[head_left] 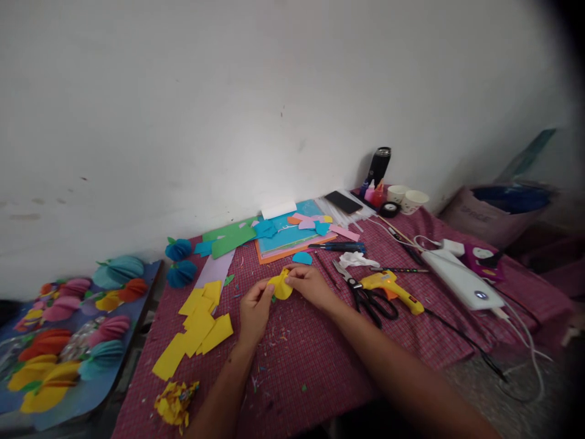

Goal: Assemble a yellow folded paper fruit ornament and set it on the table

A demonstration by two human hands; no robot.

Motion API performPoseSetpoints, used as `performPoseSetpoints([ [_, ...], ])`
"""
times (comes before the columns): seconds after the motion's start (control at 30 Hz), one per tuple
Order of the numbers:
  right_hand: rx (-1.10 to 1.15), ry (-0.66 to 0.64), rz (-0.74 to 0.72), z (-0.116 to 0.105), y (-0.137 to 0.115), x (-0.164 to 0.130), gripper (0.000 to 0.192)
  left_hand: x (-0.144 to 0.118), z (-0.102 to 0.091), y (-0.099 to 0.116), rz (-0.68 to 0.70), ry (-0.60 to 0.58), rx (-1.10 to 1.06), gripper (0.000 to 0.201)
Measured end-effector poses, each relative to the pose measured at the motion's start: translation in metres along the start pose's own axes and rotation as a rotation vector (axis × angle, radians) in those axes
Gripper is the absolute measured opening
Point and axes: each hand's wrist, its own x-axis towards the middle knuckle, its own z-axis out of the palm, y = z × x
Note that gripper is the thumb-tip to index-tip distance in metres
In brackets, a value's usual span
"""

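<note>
— What are the hands doing?

— Both pinch one yellow paper piece [280,285] above the checked cloth [320,360]. The left hand [254,311] has its fingers closed on the piece's left edge, and the right hand [309,283] is closed on its right edge.

— And relative to the piece?

— Yellow paper sheets [196,326] lie to its left. The scissors [365,294] and yellow glue gun [392,288] lie to its right, beyond the right hand.
</note>
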Motion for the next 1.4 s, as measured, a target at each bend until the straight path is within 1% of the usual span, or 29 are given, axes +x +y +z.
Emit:
performPoseSetpoints([
  [0.27,-0.048,0.03,-0.033,0.002,0.0,0.0,0.02,0.002,-0.002,-0.011,0.01,0.003,0.008,0.018],
  [0.43,-0.08,0.045,-0.048,0.003,0.0,-0.001,0.022,0.002,-0.002,-0.014,0.007,-0.002,-0.057,0.016],
  [0.63,-0.075,0.035,-0.082,0.004,0.001,0.0,0.025,0.003,0.001,-0.017,-0.059,0.046,-0.16,0.017],
  [0.7,-0.061,0.027,-0.083,0.005,0.002,0.0,0.025,0.003,0.001,-0.016,-0.073,0.046,-0.187,0.016],
  [0.8,-0.033,0.043,-0.056,0.007,0.005,-0.001,0.018,0.002,0.001,-0.014,-0.092,0.025,-0.185,0.019],
  [0.83,-0.029,0.061,-0.045,0.007,0.006,-0.001,0.019,0.002,0.0,-0.013,-0.098,0.016,-0.176,0.021],
  [0.93,-0.041,0.089,-0.031,0.007,0.007,-0.002,0.033,0.0,0.001,-0.011,-0.105,0.006,-0.151,0.022],
  [0.97,-0.046,0.079,-0.027,0.007,0.007,-0.002,0.032,0.0,0.001,-0.01,-0.104,0.007,-0.15,0.022],
  [1.07,-0.052,0.047,0.007,0.007,0.005,-0.002,0.02,-0.001,0.002,-0.009,-0.112,0.023,-0.158,0.024],
  [1.13,-0.012,0.052,0.038,0.007,0.003,-0.002,0.019,-0.001,0.003,-0.008,-0.122,0.024,-0.164,0.026],
  [1.27,0.105,0.059,0.091,0.009,0.002,-0.002,0.027,-0.001,0.004,-0.007,-0.135,-0.023,-0.19,0.029],
  [1.4,0.111,0.056,0.1,0.009,0.0,-0.002,0.027,-0.001,0.007,-0.008,-0.156,-0.077,-0.236,0.038],
])
